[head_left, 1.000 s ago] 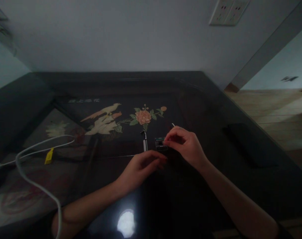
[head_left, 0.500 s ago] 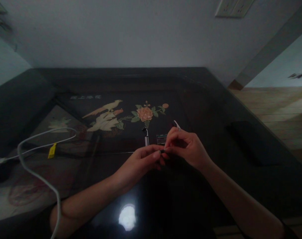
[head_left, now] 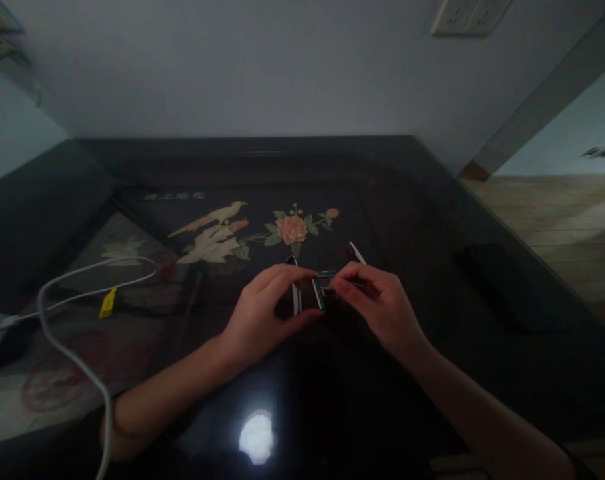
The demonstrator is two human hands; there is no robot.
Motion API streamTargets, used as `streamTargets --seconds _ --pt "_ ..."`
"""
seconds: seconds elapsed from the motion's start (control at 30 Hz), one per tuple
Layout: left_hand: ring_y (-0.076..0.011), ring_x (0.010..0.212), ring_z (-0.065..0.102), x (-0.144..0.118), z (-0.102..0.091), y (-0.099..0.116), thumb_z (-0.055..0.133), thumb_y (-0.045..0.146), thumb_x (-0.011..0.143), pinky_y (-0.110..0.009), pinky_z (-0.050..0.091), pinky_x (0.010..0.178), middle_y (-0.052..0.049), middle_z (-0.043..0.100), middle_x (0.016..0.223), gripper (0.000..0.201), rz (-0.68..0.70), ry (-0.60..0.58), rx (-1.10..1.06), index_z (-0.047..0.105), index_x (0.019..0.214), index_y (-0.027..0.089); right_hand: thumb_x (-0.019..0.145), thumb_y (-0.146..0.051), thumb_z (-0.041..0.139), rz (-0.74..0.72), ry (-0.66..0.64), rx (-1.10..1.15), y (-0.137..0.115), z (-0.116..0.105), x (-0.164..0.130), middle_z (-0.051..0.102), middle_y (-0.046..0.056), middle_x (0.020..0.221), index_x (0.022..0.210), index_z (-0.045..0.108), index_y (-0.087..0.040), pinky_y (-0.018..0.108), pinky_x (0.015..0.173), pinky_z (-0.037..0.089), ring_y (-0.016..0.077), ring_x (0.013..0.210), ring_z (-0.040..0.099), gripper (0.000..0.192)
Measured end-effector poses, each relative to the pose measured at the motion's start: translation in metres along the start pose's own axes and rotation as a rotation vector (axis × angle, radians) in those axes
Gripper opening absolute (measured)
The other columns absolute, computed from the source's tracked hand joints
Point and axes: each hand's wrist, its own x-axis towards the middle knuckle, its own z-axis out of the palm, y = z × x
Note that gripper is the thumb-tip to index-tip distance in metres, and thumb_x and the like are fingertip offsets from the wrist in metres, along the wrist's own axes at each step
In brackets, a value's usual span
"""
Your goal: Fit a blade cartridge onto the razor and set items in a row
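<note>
Between the thumb and forefinger of my left hand [head_left: 270,303] a small thin rectangular piece [head_left: 318,293], green with a white edge, is held tilted by its ends. It looks like a small circuit board. My right hand [head_left: 375,293] is closed in a pinch at the right side of this piece; what its fingertips hold is too small and dark to make out. Behind my left fingers lies a slim white-and-black item [head_left: 296,298], partly hidden. Another slim white item [head_left: 356,253] lies just beyond my right hand.
A dark flat rectangular object [head_left: 507,287] lies on the right of the glossy black table [head_left: 392,193]. A white cable [head_left: 72,350] with a yellow tag [head_left: 108,303] loops across the left, over my left forearm. The wall [head_left: 242,73] stands behind the table.
My left hand has gone from pinching a small dark bit against my right fingers to gripping the green-edged piece, which lay on the table. My right hand stays close, still pinching.
</note>
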Motion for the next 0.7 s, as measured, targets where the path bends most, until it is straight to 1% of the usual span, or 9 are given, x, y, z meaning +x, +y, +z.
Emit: streamTargets --seconds 0.03,0.1,0.2,0.3,0.43,0.57,0.7 --pt "-0.0192 0.089 0.064 0.000 0.000 -0.002 0.070 0.027 0.081 -0.033 0.052 0.081 -0.005 0.069 0.095 0.031 0.050 0.016 0.065 0.060 0.110 0.017 0.084 -0.035 0.062 0.013 -0.008 -0.005 0.000 0.003 -0.001 0.062 0.000 0.067 0.074 0.064 -0.019 0.024 0.053 0.042 0.0111 0.059 0.055 0.019" --pt "-0.0200 0.091 0.065 -0.001 -0.001 -0.006 0.069 0.026 0.082 -0.033 0.053 0.081 -0.007 0.069 0.097 0.032 0.100 0.038 0.159 0.059 0.111 0.016 0.084 -0.035 0.062 0.038 -0.021 -0.009 0.001 0.007 -0.003 0.063 0.000 0.068 0.076 0.065 -0.018 0.024 0.053 0.042 0.0113 0.059 0.056 0.018" --pt "-0.0216 0.092 0.065 -0.002 0.000 -0.007 0.069 0.028 0.083 -0.034 0.053 0.079 -0.008 0.069 0.098 0.033 0.112 0.042 0.241 0.058 0.111 0.016 0.081 -0.031 0.064 0.071 -0.029 -0.005 0.005 0.013 -0.004 0.066 0.001 0.071 0.077 0.065 -0.018 0.024 0.056 0.044 0.0125 0.062 0.059 0.013" --pt "-0.0225 0.090 0.066 -0.002 0.000 -0.006 0.067 0.030 0.084 -0.034 0.053 0.076 -0.008 0.070 0.098 0.031 0.113 0.022 0.293 0.058 0.110 0.016 0.078 -0.030 0.068 0.089 -0.021 0.007 0.009 0.016 -0.004 0.067 0.001 0.071 0.075 0.065 -0.019 0.025 0.057 0.045 0.0134 0.063 0.060 0.011" --pt "-0.0227 0.088 0.066 -0.001 0.001 -0.005 0.067 0.031 0.084 -0.035 0.053 0.075 -0.008 0.070 0.097 0.031 0.131 0.006 0.316 0.058 0.109 0.016 0.078 -0.027 0.068 0.096 -0.004 0.015 0.012 0.017 -0.004 0.068 0.000 0.070 0.074 0.066 -0.019 0.025 0.056 0.045 0.0133 0.061 0.059 0.009" --pt "-0.0224 0.086 0.066 -0.001 0.002 -0.005 0.067 0.032 0.085 -0.035 0.053 0.074 -0.008 0.070 0.095 0.031 0.148 0.022 0.310 0.057 0.109 0.016 0.078 -0.029 0.067 0.110 -0.003 0.032 0.012 0.017 -0.003 0.066 0.000 0.067 0.072 0.066 -0.019 0.025 0.054 0.043 0.0126 0.059 0.057 0.011" --pt "-0.0209 0.085 0.065 -0.002 0.002 -0.005 0.068 0.031 0.083 -0.033 0.052 0.074 -0.005 0.069 0.093 0.032 0.115 0.003 0.275 0.057 0.110 0.018 0.077 -0.030 0.067 0.129 -0.018 0.064 0.013 0.016 -0.003 0.064 -0.001 0.066 0.072 0.065 -0.019 0.025 0.055 0.042 0.0127 0.060 0.057 0.012"
